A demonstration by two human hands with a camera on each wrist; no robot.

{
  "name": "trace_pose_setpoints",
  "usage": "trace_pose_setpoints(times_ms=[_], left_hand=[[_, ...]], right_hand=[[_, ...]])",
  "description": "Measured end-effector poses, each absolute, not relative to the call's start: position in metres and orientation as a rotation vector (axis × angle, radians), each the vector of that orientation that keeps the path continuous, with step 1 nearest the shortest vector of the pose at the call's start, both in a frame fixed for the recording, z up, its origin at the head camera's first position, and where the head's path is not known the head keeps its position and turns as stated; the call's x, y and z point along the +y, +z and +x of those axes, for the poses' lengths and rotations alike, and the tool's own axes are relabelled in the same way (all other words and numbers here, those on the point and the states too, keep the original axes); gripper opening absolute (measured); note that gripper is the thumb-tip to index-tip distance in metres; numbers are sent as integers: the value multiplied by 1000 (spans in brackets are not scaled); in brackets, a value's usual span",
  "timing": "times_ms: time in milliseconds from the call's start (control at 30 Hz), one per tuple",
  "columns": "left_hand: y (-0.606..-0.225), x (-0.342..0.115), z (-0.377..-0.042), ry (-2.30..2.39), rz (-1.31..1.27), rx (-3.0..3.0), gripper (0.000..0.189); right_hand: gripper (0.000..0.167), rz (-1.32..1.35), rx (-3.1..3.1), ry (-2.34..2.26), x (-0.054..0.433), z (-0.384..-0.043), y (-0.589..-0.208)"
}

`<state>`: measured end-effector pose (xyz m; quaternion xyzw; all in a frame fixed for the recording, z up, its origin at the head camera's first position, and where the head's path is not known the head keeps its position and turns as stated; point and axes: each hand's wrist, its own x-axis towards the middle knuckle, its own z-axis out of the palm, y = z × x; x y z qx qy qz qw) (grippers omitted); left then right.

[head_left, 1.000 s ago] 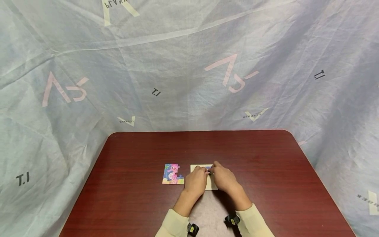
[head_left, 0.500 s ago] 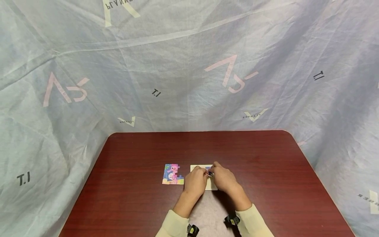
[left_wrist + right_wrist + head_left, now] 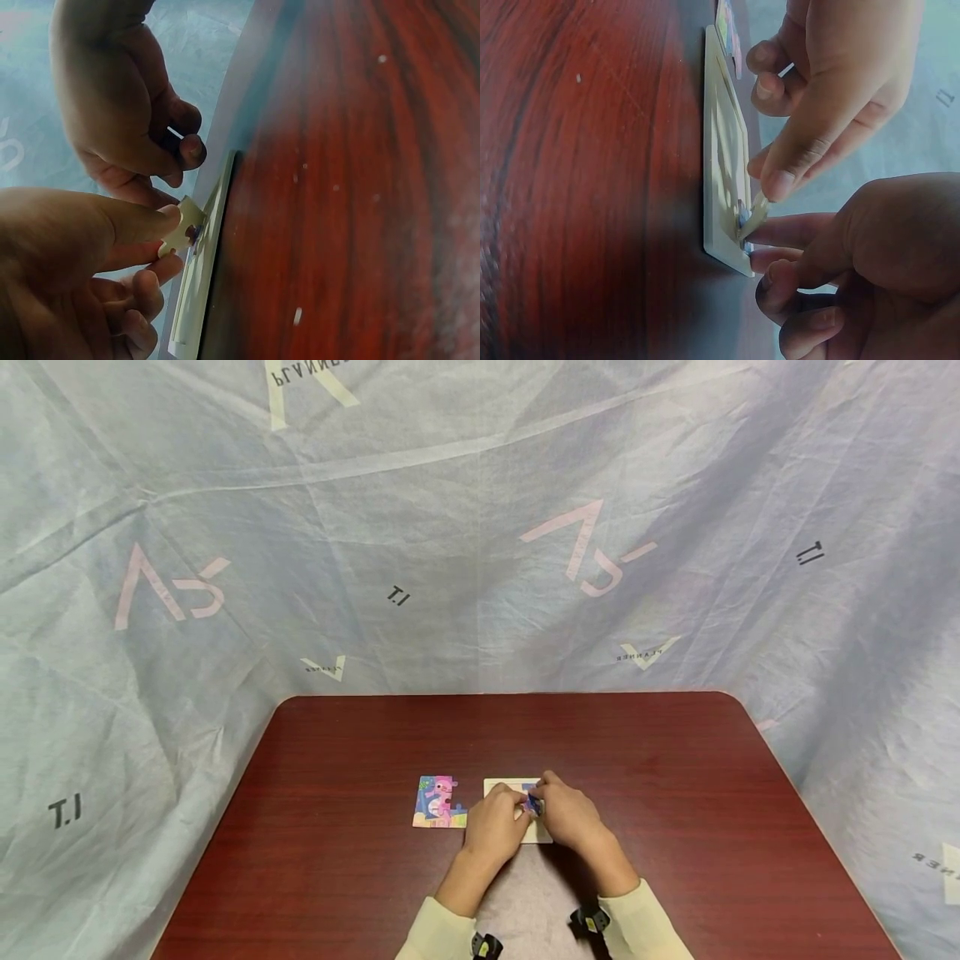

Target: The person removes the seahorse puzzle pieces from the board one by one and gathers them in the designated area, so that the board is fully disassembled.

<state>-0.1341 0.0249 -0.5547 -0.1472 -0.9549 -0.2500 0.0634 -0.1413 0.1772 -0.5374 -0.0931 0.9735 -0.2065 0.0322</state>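
Observation:
My left hand [image 3: 493,825] pinches a small jigsaw piece [image 3: 177,232] between thumb and fingers, its pale back facing the left wrist camera. From above, the dark blue printed face of this jigsaw piece [image 3: 534,805] shows between the hands. The piece is tilted, with its lower edge at a shallow cream puzzle tray [image 3: 537,835]. My right hand [image 3: 570,810] reaches in from the other side. Two of its fingers [image 3: 791,229] extend to the tray beside the piece, while the others are bent. Both hands partly cover the tray.
Left of the tray lies a partly joined jigsaw [image 3: 432,802] with a pink figure on a blue ground. The dark red wooden table [image 3: 345,752] has a grey cloth [image 3: 450,635] hanging behind and at its sides.
The piece in my left hand has turned, so more of its dark blue face shows from above. My left fingers have shifted slightly; my right hand has hardly moved.

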Motion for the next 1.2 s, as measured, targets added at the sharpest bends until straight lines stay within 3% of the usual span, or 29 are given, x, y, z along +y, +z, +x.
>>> trace_pose_setpoints(times_ms=[333,1200], left_hand=[[-555,19,-134,-811,-405,-2838,23],[-558,-1,-133,-914,-307,-2779,26]], right_hand=[[44,-248,2959,-623,177,-141,-534],[48,-267,2972,-601,176,-140,-538]])
